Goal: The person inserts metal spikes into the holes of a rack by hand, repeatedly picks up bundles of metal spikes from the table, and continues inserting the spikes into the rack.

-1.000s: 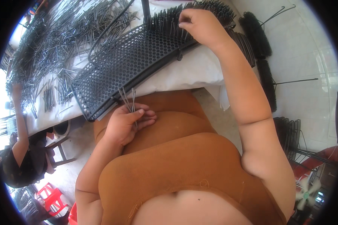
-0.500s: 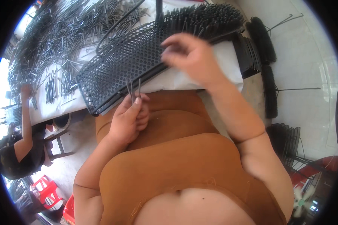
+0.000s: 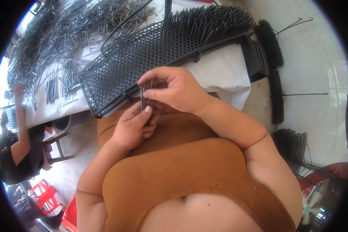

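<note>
Two hands meet over the lap. The left hand [image 3: 133,127] grips a small bunch of thin metal pins [image 3: 145,101], and the right hand [image 3: 174,89] pinches one from the top. Just above them, the black holed tray [image 3: 123,73] has pins standing only in its far part; the near part looks bare. Many loose pins [image 3: 65,42] lie beyond. No packages or labels show.

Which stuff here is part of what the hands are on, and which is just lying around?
In use:
left hand
right hand
small bundle of metal pins
perforated black panel

Lying about:
loose pins on the white table
black brushes on the floor
red stools
</note>
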`<state>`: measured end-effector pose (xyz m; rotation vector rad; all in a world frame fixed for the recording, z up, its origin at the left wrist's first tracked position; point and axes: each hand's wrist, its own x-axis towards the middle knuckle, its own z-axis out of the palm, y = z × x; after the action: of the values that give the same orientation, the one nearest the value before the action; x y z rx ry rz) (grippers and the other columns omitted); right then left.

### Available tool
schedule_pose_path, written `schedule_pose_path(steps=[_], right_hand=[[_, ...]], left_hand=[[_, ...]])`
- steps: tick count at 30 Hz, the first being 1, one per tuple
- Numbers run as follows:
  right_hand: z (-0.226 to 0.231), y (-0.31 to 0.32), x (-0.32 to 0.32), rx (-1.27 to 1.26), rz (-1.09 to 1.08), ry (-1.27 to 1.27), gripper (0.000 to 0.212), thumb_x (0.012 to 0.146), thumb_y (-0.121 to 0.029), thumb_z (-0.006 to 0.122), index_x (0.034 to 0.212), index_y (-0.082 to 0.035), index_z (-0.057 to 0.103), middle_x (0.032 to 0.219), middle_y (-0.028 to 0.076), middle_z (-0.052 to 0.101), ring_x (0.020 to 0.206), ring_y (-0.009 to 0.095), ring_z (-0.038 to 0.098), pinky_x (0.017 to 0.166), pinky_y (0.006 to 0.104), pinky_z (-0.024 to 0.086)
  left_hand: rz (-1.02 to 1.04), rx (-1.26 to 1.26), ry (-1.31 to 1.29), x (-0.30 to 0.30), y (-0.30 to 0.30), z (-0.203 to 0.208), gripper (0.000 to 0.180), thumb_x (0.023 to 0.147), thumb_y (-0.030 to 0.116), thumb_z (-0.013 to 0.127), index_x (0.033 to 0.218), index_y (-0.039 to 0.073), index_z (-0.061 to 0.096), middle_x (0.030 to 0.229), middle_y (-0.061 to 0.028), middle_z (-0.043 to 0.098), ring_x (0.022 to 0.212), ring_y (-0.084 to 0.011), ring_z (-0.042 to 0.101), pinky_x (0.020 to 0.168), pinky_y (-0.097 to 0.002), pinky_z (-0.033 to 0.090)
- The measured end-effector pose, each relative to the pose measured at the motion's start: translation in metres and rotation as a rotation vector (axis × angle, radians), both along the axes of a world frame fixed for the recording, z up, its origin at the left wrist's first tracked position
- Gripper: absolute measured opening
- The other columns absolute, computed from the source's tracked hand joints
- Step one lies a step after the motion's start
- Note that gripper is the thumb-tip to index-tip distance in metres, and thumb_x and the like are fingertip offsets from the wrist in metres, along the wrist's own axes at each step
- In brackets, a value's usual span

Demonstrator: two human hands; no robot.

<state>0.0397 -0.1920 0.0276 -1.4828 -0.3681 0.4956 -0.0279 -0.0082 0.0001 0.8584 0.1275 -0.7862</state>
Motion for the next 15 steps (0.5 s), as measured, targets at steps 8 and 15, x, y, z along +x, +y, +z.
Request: schedule_pose_path(steps=[8,15], right_hand=[[0.003,-0.05,0.089,-0.258,-0.803,-0.862,0.017,0.082,-0.003,0.074,0.099,-0.002,0.07,0.082,0.007,0.072,0.071,0.009,0.065,0.065,0.0212,0.051],[-0.006,-0.053,0.119,-0.453,-0.844,-1.181,0.016,0.082,-0.008,0.074,0.097,-0.006,0.071,0.081,0.008,0.071,0.07,0.012,0.067,0.066,0.0238,0.051]], left_hand=[[0.145,0.111,0.088,0.005,0.001,-0.004,0.019,0.103,0.019,0.044,0.108,0.003,0.053,0.075,0.0,0.044,0.052,-0.0054,0.03,0.043,-0.0197,0.023],[0.11,0.171,0.083,0.007,0.002,-0.003,0.02,0.103,0.019,0.043,0.107,0.002,0.053,0.075,0.0007,0.044,0.052,-0.0048,0.031,0.043,-0.0197,0.023]])
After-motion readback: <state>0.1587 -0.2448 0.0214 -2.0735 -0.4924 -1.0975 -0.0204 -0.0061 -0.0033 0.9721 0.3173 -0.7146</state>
